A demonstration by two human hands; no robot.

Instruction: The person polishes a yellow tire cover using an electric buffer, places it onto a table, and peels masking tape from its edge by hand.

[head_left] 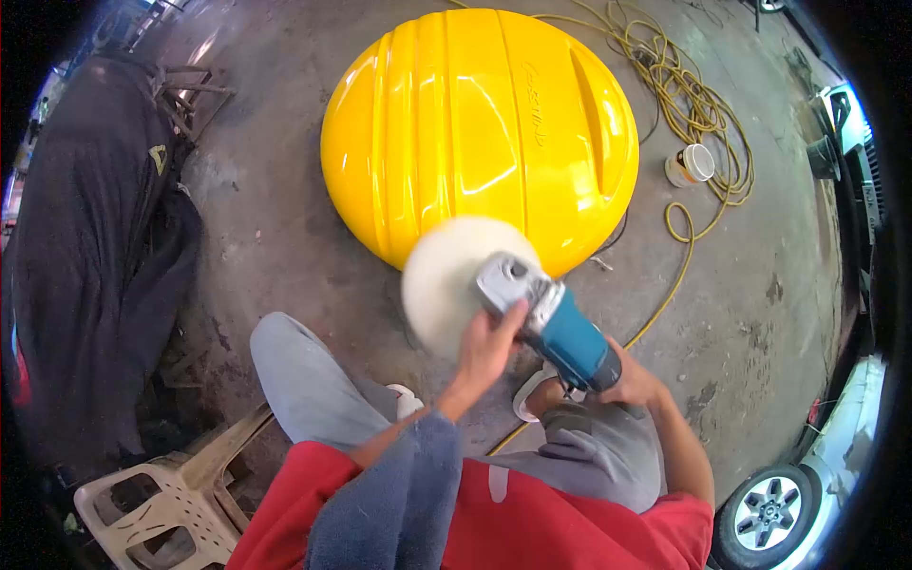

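Observation:
A teal and silver power polisher [573, 344] with a round white pad [446, 285] is held across my lap. The pad overlaps the near edge of a glossy yellow rounded panel [484, 123]; its surface looks blurred. My left hand [491, 351] grips the front of the tool by its silver head. Around the dark rear end of the tool, my right hand [629, 378] is closed. Whether the pad touches the panel cannot be told. Some handwriting marks the panel's upper right.
A yellow cord [698, 109] lies coiled at the right and runs toward my legs. Beside it stands a white tub [695, 164]. Dark cloth [95, 228] drapes at the left above a beige plastic chair [152, 508]. A vehicle wheel [768, 513] is at lower right.

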